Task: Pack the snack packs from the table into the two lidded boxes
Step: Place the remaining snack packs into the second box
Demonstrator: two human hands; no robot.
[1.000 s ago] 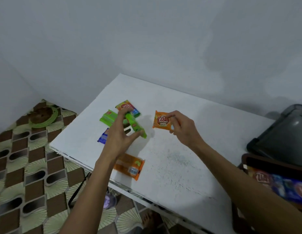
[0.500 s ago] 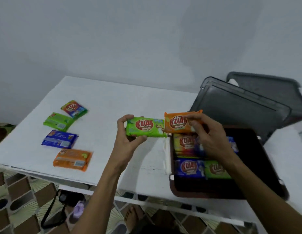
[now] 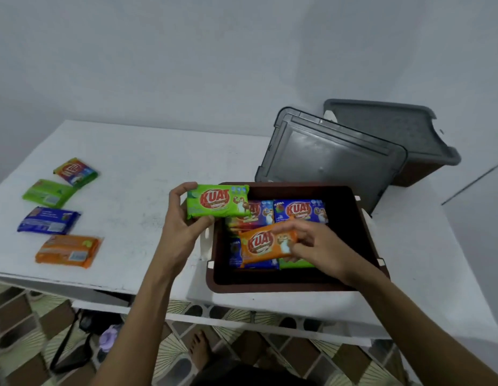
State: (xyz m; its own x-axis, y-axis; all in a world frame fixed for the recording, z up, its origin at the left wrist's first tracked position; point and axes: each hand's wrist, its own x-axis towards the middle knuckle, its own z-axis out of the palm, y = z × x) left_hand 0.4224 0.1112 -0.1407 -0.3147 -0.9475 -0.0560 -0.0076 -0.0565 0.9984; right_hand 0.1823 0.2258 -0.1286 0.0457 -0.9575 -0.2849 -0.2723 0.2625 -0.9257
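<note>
My left hand (image 3: 183,221) grips a green snack pack (image 3: 217,201) over the left rim of the open brown box (image 3: 366,240). Inside the box my right hand (image 3: 323,246) pinches an orange snack pack (image 3: 263,243), low over several packs lying there, among them a blue pack (image 3: 299,210). The box's grey lid (image 3: 325,154) leans up behind it. A second brown box with a grey lid (image 3: 392,129) on top stands at the back right. Several packs lie at the table's left: a multicoloured pack (image 3: 75,171), a green pack (image 3: 48,193), a blue pack (image 3: 48,220) and an orange pack (image 3: 68,250).
The white table (image 3: 147,168) stands against a pale wall. Its front edge runs just below the open box. Under it are a patterned tile floor, a dark bag strap (image 3: 67,349) and my bare foot (image 3: 200,349).
Both hands carried their packs rightward from the table's left to the open box. The orange pack has dropped down into the box; the green pack now hovers at its left rim.
</note>
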